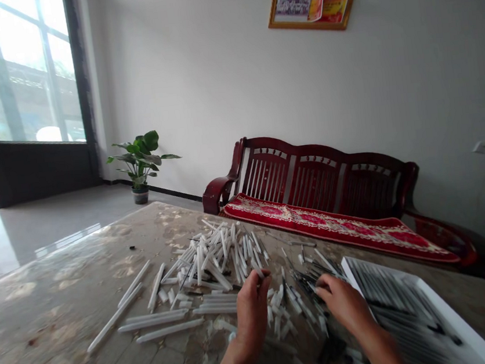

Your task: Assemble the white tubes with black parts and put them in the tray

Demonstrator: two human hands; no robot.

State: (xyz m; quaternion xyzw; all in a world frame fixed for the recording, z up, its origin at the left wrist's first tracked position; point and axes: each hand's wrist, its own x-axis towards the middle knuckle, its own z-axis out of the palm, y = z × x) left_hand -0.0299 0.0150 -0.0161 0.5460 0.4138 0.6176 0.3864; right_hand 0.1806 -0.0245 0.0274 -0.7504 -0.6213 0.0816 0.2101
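My left hand (253,306) is closed in a pinch, with a short white tube (257,269) sticking up from between thumb and fingers. Just behind it lies a heap of white pen barrels (209,256). My right hand (346,304) is over a pile of thin black pen parts (306,283), its fingers drawn together; whatever they grip is hidden. Small white pieces (279,312) are scattered between both hands. Beside my right forearm stands a shallow white box (451,304) holding rows of pens with black parts, partly blurred.
Several long white tubes (169,330) lie left of the heap on the patterned tabletop (65,319). Past the table's far edge is a dark red wooden bench (316,179) with a red patterned cover. A potted plant (137,159) stands near the glass door (25,84).
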